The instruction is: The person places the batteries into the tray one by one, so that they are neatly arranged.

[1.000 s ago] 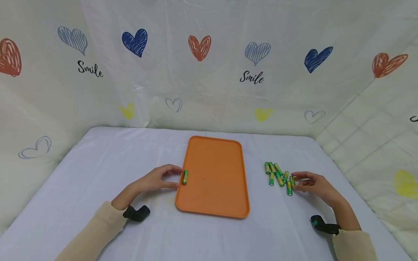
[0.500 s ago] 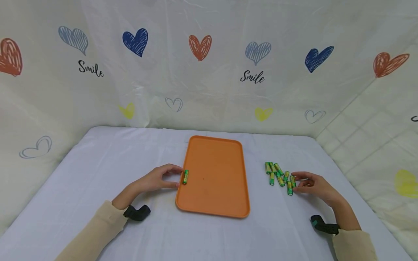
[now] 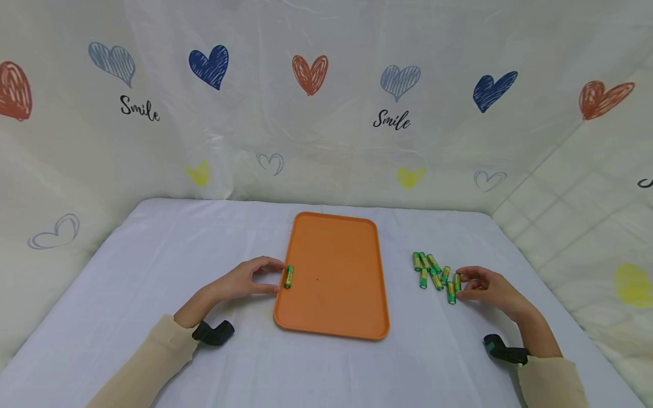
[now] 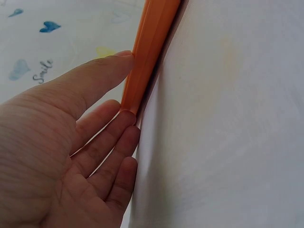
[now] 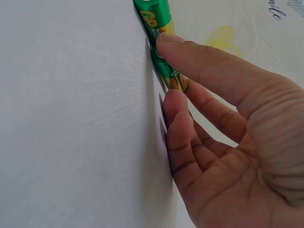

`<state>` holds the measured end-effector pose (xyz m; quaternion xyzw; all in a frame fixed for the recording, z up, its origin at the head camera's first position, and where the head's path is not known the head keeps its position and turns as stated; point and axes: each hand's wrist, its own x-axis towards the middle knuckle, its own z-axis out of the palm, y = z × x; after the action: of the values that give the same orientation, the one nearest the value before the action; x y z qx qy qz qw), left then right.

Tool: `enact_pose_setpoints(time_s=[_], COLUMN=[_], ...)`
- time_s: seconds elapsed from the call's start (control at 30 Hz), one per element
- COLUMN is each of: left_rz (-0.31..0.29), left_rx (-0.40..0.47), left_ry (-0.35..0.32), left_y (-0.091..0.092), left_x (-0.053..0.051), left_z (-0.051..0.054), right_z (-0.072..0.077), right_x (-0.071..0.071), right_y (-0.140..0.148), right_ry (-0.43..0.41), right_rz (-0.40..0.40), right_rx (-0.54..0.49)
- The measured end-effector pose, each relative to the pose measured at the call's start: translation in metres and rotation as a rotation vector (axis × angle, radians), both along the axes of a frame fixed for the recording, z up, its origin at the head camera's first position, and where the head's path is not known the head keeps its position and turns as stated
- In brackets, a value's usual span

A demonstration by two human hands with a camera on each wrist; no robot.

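Note:
A flat orange tray (image 3: 334, 272) lies on the white-covered table, with one green-and-gold battery (image 3: 289, 276) just inside its left rim. My left hand (image 3: 245, 279) touches that rim with extended thumb and fingers; the left wrist view shows the fingertips against the tray's outer side (image 4: 149, 52). To the right of the tray lies a loose cluster of several batteries (image 3: 435, 279). At its right end my right hand (image 3: 492, 289) pinches one battery (image 3: 457, 282) between thumb and forefinger. In the right wrist view, the thumb partly hides this battery (image 5: 173, 78); another battery (image 5: 152, 19) lies alongside.
A white cloth (image 3: 245, 362) covers the table. Behind it hangs a pale backdrop (image 3: 336, 136) printed with hearts and "Smile". Black wrist cameras sit on the left wrist (image 3: 213, 333) and the right wrist (image 3: 504, 349).
My right fingers have drawn in slightly around the battery at the cluster's right end. The left hand, the tray and the other batteries hold their places; the head view shifts very slightly.

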<state>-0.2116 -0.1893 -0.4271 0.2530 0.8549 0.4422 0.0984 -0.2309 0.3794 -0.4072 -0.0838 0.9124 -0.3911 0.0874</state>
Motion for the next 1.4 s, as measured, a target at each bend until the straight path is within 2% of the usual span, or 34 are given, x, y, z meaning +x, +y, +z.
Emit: enact_pose_setpoints(time_s=[0.6, 0.87, 1.4], left_rz=[0.008, 0.007, -0.006], left_rx=[0.003, -0.003, 0.003], left_ry=[-0.011, -0.01, 0.001], left_y=[0.0, -0.001, -0.001], left_x=[0.001, 0.0, -0.002], left_z=[0.001, 0.001, -0.001], right_z=[0.001, 0.008, 0.023], right_x=[0.0, 0.002, 0.005], right_y=[0.0, -0.004, -0.021], right_ry=[-0.001, 0.026, 0.106], right_rz=[-0.062, -0.078, -0.07], right_rx=[0.02, -0.054, -0.001])
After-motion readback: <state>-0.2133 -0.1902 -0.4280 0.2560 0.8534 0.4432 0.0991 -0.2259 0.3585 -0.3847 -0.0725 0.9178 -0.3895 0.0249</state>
